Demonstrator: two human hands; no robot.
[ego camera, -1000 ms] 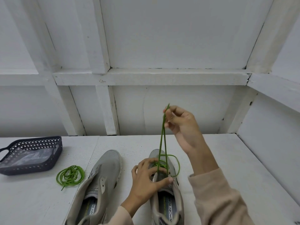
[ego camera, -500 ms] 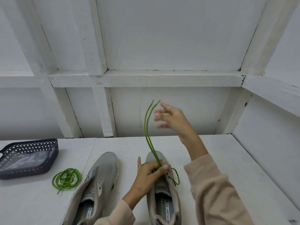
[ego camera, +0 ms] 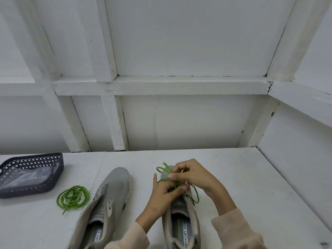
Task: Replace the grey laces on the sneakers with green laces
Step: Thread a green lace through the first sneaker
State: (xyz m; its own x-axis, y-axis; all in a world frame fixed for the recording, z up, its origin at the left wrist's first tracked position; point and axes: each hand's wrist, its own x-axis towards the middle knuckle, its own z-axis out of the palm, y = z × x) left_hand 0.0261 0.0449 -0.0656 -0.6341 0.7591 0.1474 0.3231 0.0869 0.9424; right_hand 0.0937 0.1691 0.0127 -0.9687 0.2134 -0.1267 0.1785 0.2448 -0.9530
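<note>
Green lace (ego camera: 168,171) pinched by right hand (ego camera: 195,177) over sneaker (ego camera: 181,211).

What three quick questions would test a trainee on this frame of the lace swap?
1. True or false: the coiled green lace lies inside the dark basket.
2. The left hand and right hand both work over: A) the sneaker nearer the basket; B) the sneaker farther from the basket; C) the coiled green lace.
3. Fill in: the held lace is ___ in colour.

Key:
1. False: it lies on the table, between the dark basket and the sneaker nearer the basket.
2. B.
3. Green.
</note>
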